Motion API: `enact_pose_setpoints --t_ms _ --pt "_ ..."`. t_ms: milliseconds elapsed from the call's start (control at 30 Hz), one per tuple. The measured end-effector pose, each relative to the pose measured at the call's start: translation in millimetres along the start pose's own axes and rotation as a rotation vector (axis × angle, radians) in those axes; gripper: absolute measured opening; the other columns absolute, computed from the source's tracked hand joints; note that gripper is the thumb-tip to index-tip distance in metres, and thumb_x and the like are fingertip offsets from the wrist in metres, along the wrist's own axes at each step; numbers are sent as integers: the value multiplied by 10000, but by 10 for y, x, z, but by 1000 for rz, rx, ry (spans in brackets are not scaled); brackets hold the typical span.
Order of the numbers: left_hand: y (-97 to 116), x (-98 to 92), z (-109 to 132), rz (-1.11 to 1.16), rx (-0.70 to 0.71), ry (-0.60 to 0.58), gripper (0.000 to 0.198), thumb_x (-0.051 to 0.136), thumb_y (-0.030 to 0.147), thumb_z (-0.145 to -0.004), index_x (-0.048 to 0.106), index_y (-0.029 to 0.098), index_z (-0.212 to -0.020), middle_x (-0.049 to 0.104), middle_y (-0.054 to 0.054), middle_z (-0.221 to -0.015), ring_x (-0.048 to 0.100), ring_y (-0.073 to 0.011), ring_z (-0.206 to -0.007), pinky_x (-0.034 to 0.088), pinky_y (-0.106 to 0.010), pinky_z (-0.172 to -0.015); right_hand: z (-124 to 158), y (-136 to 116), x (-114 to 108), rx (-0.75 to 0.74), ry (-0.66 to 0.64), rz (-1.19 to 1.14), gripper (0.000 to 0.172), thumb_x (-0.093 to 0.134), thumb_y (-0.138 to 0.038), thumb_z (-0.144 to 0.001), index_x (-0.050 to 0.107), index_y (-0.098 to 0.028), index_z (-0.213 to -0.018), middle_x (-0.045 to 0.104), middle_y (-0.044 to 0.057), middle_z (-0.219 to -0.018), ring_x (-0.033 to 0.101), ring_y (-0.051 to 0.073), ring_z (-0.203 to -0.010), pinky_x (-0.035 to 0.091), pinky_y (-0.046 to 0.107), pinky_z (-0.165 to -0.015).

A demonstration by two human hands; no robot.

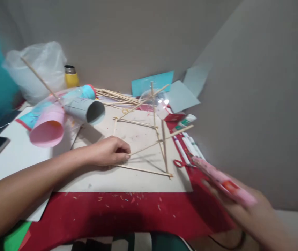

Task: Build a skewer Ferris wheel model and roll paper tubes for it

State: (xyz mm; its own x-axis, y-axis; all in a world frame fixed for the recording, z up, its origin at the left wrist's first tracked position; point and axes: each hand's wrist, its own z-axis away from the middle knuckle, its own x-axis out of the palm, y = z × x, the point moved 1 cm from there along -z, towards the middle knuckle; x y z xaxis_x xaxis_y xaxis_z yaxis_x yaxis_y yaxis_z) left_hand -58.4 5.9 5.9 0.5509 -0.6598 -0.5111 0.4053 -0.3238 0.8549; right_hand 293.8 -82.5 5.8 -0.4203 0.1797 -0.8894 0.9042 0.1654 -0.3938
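My left hand (112,150) rests on a white board (91,181), its fingers closed on the near left corner of a frame of thin wooden sticks (143,170). Slanted sticks rise from the frame's base and cross in pairs above its right side and its far side. At the lower right, my right hand (253,212) is wrapped round a pink tool (224,181) with an orange-red patch and a narrow dark tip. That tool is blurred, so its exact kind is unclear. Its tip points left, apart from the frame.
Paper tubes in pink (46,129) and grey (83,109) stand left of the frame. Behind lie loose sticks (120,96), a yellow bottle (72,76) and a plastic bag (37,69). Red-handled scissors (179,163), white markers (181,150) and a glue tube (185,122) lie right.
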Motion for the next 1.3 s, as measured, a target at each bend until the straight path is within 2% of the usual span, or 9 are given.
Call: enact_pose_setpoints --t_ms 100,167,367,467,567,667,767,1033,1300 --pt "6 -12 -20 -29 17 -4 204 537 304 -870 603 147 -757 531 16 -642 444 -104 -591 315 -213 -554 -80 228 -51 278 -51 300 370 483 -573 -782 621 -235 -849 712 99 -708 680 304 -639 482 361 -524" --pt "13 -17 -21 -39 20 -3 214 526 312 -875 603 145 -766 537 11 -656 446 -107 -604 315 -215 -562 -168 375 -22 326 -83 395 385 484 -589 -785 585 -228 -871 694 86 -695 664 288 -619 441 332 -503" --pt "11 0 23 -10 7 7 211 533 314 -873 610 139 -785 492 29 -644 418 -98 -593 313 -210 -560 -308 524 -30 119 -217 299 357 615 -503 -793 663 -199 -974 720 182 -936 705 305 -744 488 351 -547" --pt "-1 -2 22 -7 -1 2 188 539 294 -872 602 141 -782 476 41 -627 402 -91 -578 310 -207 -553 -229 213 -110 16 -122 198 251 665 -479 -796 688 -257 -911 727 174 -923 705 307 -794 511 373 -591" --pt "6 -8 20 -8 0 10 172 548 278 -872 605 142 -783 487 42 -636 412 -91 -587 304 -202 -548 -148 -381 11 -77 -109 -187 253 605 -477 -849 691 -257 -940 737 114 -927 699 256 -814 542 365 -719" --pt "19 -6 27 -3 13 2 153 553 253 -873 623 137 -803 506 40 -646 430 -93 -603 308 -195 -553 -199 -967 381 49 -448 -638 456 554 -484 -893 571 -216 -1262 687 37 -788 650 175 -647 543 308 -615" --pt "4 17 42 23 45 5 159 572 254 -873 655 127 -825 555 28 -672 467 -99 -639 344 -191 -588 -357 -1300 745 173 -539 -951 608 557 -524 -889 433 -173 -1369 617 -13 -712 558 125 -524 496 270 -513" --pt "11 -23 68 51 -19 33 152 572 221 -841 692 128 -843 657 -9 -725 563 -119 -670 386 -194 -607 -582 -1411 1064 88 -412 -959 370 604 -515 -862 631 -158 -772 549 -18 -561 499 104 -488 413 225 -470" --pt "226 -198 263 -291 -342 82 115 579 187 -760 625 159 -658 578 16 -586 447 -109 -533 267 -240 -529 -586 -1398 1053 -21 -343 -863 344 552 -433 -900 666 -164 -720 666 57 -736 589 137 -588 465 239 -529"
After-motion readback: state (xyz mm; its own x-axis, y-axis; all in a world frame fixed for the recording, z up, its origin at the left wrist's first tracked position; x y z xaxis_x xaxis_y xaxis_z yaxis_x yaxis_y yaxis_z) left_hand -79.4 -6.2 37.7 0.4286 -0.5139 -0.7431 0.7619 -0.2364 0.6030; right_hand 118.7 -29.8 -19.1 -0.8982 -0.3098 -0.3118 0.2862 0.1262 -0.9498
